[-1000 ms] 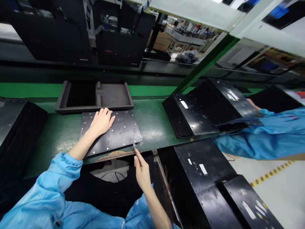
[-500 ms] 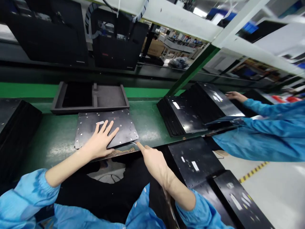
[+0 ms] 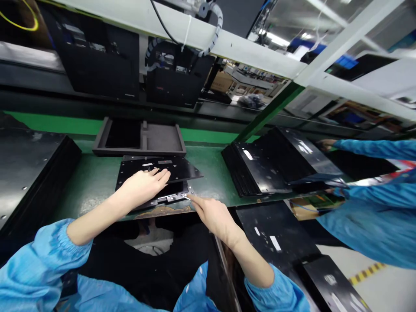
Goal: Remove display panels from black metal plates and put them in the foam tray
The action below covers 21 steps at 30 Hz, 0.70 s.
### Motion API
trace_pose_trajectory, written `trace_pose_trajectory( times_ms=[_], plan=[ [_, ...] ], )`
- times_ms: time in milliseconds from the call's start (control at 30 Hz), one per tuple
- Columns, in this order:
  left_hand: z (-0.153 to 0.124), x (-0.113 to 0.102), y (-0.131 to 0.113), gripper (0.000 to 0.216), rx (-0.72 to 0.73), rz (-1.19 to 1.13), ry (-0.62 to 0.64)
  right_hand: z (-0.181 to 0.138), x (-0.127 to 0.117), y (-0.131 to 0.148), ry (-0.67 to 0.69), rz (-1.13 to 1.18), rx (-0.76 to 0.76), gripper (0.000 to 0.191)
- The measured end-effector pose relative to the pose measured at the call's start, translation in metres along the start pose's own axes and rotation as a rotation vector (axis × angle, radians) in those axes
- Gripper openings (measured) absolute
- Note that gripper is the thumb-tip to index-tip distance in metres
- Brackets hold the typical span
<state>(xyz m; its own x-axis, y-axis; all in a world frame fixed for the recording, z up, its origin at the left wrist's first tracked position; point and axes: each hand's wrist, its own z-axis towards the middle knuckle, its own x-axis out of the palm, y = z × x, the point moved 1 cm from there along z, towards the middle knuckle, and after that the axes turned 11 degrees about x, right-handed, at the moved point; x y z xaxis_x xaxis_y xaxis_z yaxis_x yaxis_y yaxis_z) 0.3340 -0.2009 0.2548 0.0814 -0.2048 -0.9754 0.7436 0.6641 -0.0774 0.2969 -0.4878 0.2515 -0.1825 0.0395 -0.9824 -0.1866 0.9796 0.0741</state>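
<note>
"Where's the black panel (image 3: 178, 169) sitting?"

"Just left of the frame's centre, tilting over a lower part (image 3: 177, 189). The left hand (image 3: 144, 186) is resting fingers on top — I can't tell whether its thumb is gripping underneath. The right hand (image 3: 212, 214) is pinching a thin tool (image 3: 186, 196) by that part."

"And handling?"

"It's looking stiff, fairly light (smooth, so maybe slippery) — I'd be taking it by opposite edges."

Workshop with a green worktop (image 3: 211, 167) under a white beam (image 3: 250, 52).
A post (image 3: 269, 110), white above, green below, slants from the worktop's far edge; a cardboard box (image 3: 222, 81) shows beyond, a light (image 3: 277, 39) glows overhead, and yellow-and-dark tape (image 3: 367, 273) crosses the pale floor (image 3: 386, 290).
</note>
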Motion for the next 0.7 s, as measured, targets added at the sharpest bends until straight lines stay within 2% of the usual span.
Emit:
trace_pose_trajectory(
  times_ms=[100,233,367,467,567,700],
  plan=[
    [0.012,-0.018,0.003,0.036,-0.002,0.051,0.042,0.024,0.006,0.024,-0.033,0.19,-0.147,0.042],
    [0.019,-0.032,0.004,0.021,0.016,0.111,0.069,0.067,0.022,0.051,0.007,0.235,-0.342,0.069],
    [0.017,-0.035,0.005,0.017,0.042,0.156,0.077,0.102,0.033,0.049,0.028,0.266,-0.508,0.067],
    [0.016,-0.033,0.005,0.017,0.049,0.167,0.062,0.121,0.034,0.044,0.015,0.28,-0.562,0.071],
    [0.017,-0.033,0.006,0.017,0.053,0.165,0.046,0.128,0.031,0.045,-0.094,0.166,-0.629,0.073],
    [0.017,-0.035,0.009,0.014,0.065,0.204,0.065,0.114,0.029,0.055,-0.402,-0.111,-0.964,0.037]
  ],
)
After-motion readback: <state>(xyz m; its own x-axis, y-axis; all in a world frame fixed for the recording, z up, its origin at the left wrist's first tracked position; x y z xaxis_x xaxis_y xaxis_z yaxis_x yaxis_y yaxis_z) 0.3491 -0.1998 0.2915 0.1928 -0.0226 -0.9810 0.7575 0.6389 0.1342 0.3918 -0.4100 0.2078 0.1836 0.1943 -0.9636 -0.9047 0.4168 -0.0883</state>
